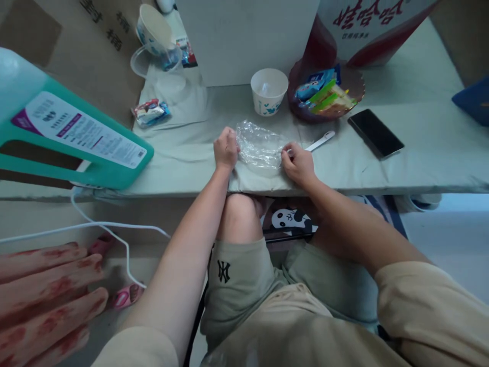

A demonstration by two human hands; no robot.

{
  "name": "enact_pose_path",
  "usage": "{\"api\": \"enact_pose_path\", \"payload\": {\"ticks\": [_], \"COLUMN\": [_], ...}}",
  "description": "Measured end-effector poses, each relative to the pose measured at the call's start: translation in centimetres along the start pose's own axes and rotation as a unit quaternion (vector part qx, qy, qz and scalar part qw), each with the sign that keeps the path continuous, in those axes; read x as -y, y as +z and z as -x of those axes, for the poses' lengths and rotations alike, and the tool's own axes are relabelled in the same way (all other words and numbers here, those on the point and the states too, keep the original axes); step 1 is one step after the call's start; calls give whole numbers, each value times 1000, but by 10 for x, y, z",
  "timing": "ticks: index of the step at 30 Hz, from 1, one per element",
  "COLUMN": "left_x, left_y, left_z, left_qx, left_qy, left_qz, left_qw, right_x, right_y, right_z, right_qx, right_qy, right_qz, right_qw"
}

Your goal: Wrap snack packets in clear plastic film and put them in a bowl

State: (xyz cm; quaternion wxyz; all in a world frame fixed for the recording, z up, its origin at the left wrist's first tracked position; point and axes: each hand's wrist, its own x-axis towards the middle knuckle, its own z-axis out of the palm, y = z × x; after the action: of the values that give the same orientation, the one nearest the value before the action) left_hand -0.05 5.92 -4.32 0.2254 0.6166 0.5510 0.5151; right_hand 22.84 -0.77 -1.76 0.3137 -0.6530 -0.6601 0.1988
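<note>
Crumpled clear plastic wrapper (259, 148), lying flat on the pale grey-green cloth-covered table (420, 158), stretched between the two hands near the front edge. Left hand (226, 149) curled into a loose fist, fingers pressed together and pinching the wrapper's left end. Right hand (297, 164) likewise bent, fingertips gripping the right end; exactly which fingers meet cannot be told.

By the look of it, early in the handling: wrapper gripped at both ends and pulled somewhat taut, yet wrinkled, not folded, not smoothed. Whether anything sits inside, impossible to tell through the glare.

Just past the right fingertips, a slim white plastic utensil (320, 141), angled away and up to the right. Beyond the wrapper, straight ahead of the fingers, a white paper cup with blue print (269, 90), upright and apparently empty. To its right, a dark reddish round bowl (353, 92) heaped with small coloured snack packets. Farther right of the right hand, a black smartphone (375, 133), face up, well apart. Far left of the left fist, a small sealed snack packet (150, 112); farther back, a second printed paper cup (153, 29) leaning in a clear plastic container. At the left edge, a large teal plastic jug with a white label (72, 137).
</note>
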Motion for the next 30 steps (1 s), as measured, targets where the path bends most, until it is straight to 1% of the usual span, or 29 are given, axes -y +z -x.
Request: {"api": "enact_pose_path", "payload": {"ticks": [5, 12, 15, 19, 21, 22, 24, 25, 27, 28, 30], "left_x": [0, -5, -5, -6, -8, -10, -14, -15, -17, -17, -15], "left_y": [-2, -3, -3, -5, -6, -7, -9, -10, -12, -13, -17], "left_z": [1, 2, 2, 2, 3, 4, 6, 8, 11, 12, 14], "left_qx": [10, 1, -4, -2, 17, 36, 76, 86, 73, 54, 17], "left_qy": [-9, -28, -36, -49, -43, -39, -34, -37, -56, -69, -90], "left_qz": [-5, 19, 33, 59, 61, 58, 55, 58, 75, 84, 90], "left_qw": [1000, 999, 999, 997, 997, 997, 995, 994, 993, 993, 992], "right_x": [0, 1, -3, -13, -16, -17, -17, -18, -20, -22, -27], "right_y": [0, -2, -9, -25, -32, -35, -38, -39, -41, -42, -46], "right_z": [1, 3, 5, 12, 18, 21, 25, 26, 26, 26, 26], "right_qx": [1, 4, 21, 50, 38, 26, -11, -32, -64, -69, -62], "right_qy": [-1, -2, -23, -41, -30, -21, -5, 3, 27, 43, 79], "right_qz": [-1, -24, -31, -46, -65, -75, -91, -98, -117, -129, -155], "right_qw": [1000, 1000, 999, 997, 997, 997, 996, 995, 991, 988, 983]}}
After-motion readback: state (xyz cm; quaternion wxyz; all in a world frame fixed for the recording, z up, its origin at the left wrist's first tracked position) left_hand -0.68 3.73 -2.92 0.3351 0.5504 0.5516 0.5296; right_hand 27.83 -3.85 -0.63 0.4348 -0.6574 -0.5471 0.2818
